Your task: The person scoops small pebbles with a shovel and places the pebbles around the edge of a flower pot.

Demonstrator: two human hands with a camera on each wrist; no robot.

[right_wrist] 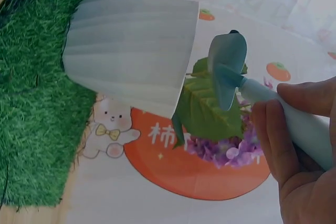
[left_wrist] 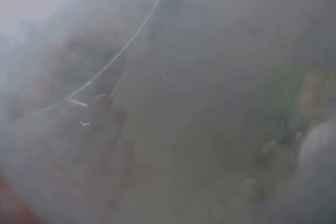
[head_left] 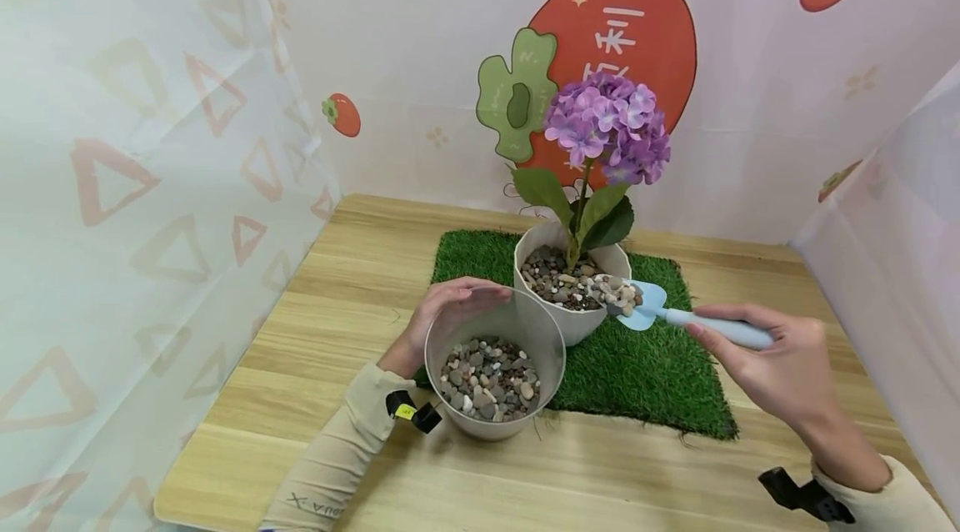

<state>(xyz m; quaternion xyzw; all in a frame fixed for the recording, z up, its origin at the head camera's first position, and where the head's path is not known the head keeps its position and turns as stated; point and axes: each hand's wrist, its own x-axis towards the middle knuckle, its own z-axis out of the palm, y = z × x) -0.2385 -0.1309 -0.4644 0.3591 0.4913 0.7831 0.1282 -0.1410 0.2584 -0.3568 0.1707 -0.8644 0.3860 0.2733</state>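
My right hand [head_left: 783,357] grips the handle of a small light-blue trowel [head_left: 651,303], its blade heaped with pebbles [head_left: 621,296]. The trowel's tip overlaps the near right rim of a white flowerpot [head_left: 573,323]. In that pot a purple hydrangea [head_left: 609,125] stands upright among small stones [head_left: 551,272]. From the right wrist view, the trowel [right_wrist: 228,72] is beside the pot's rim, fingers and thumb round its handle. My left hand [head_left: 431,319] holds a clear round tub [head_left: 551,365] by its far left side, fingers curving behind the wall. Pebbles [head_left: 489,380] cover the tub's bottom. Through the hazy wall, fingers [left_wrist: 102,129] show in the left wrist view.
The flowerpot stands on a green artificial-grass mat [head_left: 645,382], which lies on a wooden table [head_left: 337,298]. Printed cloth walls [head_left: 420,148] rise at the back and both sides. Tub and flowerpot stand close together, the tub nearer me.
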